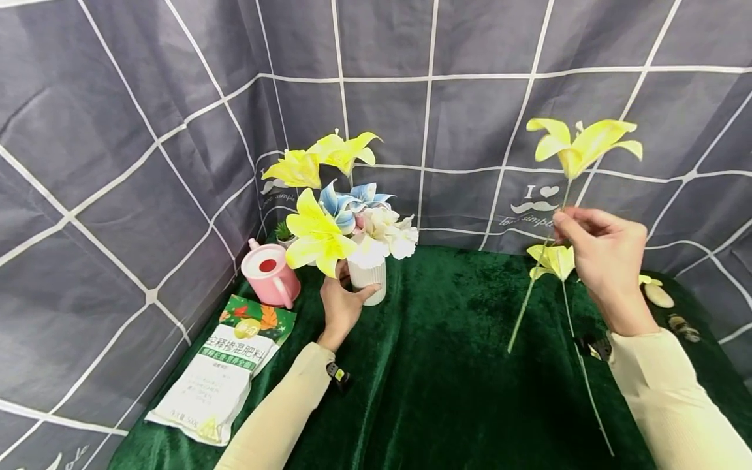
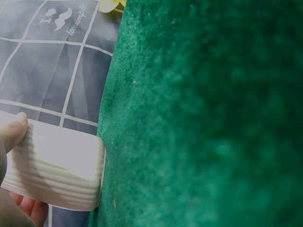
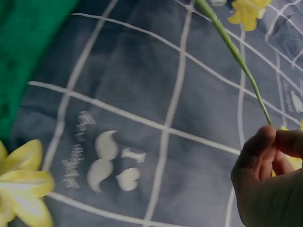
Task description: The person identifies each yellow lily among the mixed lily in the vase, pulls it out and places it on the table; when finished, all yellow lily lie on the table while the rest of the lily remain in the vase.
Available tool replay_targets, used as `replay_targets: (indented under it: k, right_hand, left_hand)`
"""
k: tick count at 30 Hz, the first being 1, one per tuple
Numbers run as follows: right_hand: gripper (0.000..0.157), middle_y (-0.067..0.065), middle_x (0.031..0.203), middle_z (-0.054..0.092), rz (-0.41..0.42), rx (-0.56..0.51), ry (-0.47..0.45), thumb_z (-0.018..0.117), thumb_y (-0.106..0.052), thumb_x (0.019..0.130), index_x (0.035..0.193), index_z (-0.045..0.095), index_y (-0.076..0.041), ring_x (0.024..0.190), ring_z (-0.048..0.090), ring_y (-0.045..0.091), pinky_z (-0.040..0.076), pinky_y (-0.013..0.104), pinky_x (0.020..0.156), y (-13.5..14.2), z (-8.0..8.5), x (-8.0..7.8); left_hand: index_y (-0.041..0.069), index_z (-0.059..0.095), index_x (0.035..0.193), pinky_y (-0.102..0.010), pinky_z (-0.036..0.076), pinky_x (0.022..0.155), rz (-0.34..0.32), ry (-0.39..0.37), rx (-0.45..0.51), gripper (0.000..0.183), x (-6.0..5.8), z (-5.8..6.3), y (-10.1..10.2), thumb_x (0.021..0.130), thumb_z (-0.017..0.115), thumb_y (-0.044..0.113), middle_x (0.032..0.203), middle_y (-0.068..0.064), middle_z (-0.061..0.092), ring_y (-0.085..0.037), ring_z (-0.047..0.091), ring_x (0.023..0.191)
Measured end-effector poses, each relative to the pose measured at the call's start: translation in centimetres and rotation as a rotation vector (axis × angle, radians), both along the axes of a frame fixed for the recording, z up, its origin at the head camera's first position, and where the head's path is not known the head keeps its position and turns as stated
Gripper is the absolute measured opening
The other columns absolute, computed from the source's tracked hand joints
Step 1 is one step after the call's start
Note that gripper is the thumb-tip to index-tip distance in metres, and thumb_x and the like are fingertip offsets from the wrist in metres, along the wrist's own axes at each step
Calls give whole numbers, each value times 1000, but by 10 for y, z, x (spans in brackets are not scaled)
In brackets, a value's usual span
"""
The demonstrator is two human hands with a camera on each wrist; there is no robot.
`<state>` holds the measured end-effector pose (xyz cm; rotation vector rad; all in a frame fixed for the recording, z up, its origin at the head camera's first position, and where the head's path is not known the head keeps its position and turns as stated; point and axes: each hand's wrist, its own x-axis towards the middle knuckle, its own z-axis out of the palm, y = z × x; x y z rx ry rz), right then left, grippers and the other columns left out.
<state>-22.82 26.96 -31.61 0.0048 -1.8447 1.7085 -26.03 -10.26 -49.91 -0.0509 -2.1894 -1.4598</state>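
Observation:
In the head view my left hand (image 1: 339,313) holds a white ribbed vase (image 1: 371,287) standing on the green cloth. Thumb and fingers lie on opposite sides of the vase (image 2: 61,165) in the left wrist view. The vase bears yellow lilies (image 1: 320,234), blue flowers (image 1: 337,205) and white flowers (image 1: 388,235). Off to the right, my right hand (image 1: 611,261) pinches the stem of a single yellow lily (image 1: 587,151), bloom up, its lower end above the cloth. The right wrist view shows this green stem (image 3: 232,47) between thumb and fingertips. Another long-stemmed yellow lily (image 1: 557,260) lies behind that hand.
A pink watering can (image 1: 271,277) and a small green plant (image 1: 283,230) stand left of the vase. Nearer lies a white and green fertilizer bag (image 1: 220,372). Small items, including a pale oval one (image 1: 659,296), lie at far right. Grey checked fabric (image 1: 470,117) hangs behind the green cloth (image 1: 458,378).

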Motion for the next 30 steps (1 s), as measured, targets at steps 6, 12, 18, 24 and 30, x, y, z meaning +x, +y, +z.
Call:
replay_targets:
  k: [6, 12, 18, 24, 30]
  right_hand:
    - [14, -20, 61, 68, -18, 271, -224, 75, -14, 90, 95, 78, -1, 55, 63, -2, 49, 12, 53, 19, -34, 6]
    - [28, -28, 63, 65, 57, 392, -384, 71, -18, 94, 103, 71, 8, 56, 63, -4, 50, 12, 53, 33, -63, 9]
    - [35, -25, 62, 66, 119, 462, -543, 67, -21, 97, 113, 69, 10, 58, 64, -2, 53, 16, 56, 45, -89, 9]
    - [33, -8, 73, 76, 127, 561, -629, 66, -25, 98, 112, 73, 4, 63, 68, 1, 56, 20, 59, 50, -113, 8]
    - [28, 1, 76, 78, 115, 623, -668, 66, -22, 96, 108, 76, 1, 62, 67, 0, 54, 20, 57, 54, -129, 4]
  left_hand:
    - [15, 57, 132, -45, 57, 101, -6, -5, 10, 72, 1, 1, -1, 71, 93, 28, 123, -8, 65, -24, 66, 114]
    - [15, 56, 136, -48, 57, 99, -6, -27, 9, 74, 3, 2, -1, 72, 93, 25, 127, -10, 62, -29, 66, 113]
    - [15, 55, 137, -48, 57, 99, -4, -34, 7, 75, 3, 2, 0, 73, 92, 25, 129, -10, 62, -30, 66, 114]
    - [16, 55, 138, -48, 57, 100, -4, -51, 13, 76, 4, 3, 0, 73, 92, 24, 129, -9, 61, -30, 65, 115]
    - [16, 55, 138, -47, 57, 100, -4, -49, 10, 76, 4, 4, 1, 72, 92, 25, 128, -10, 62, -30, 66, 115]
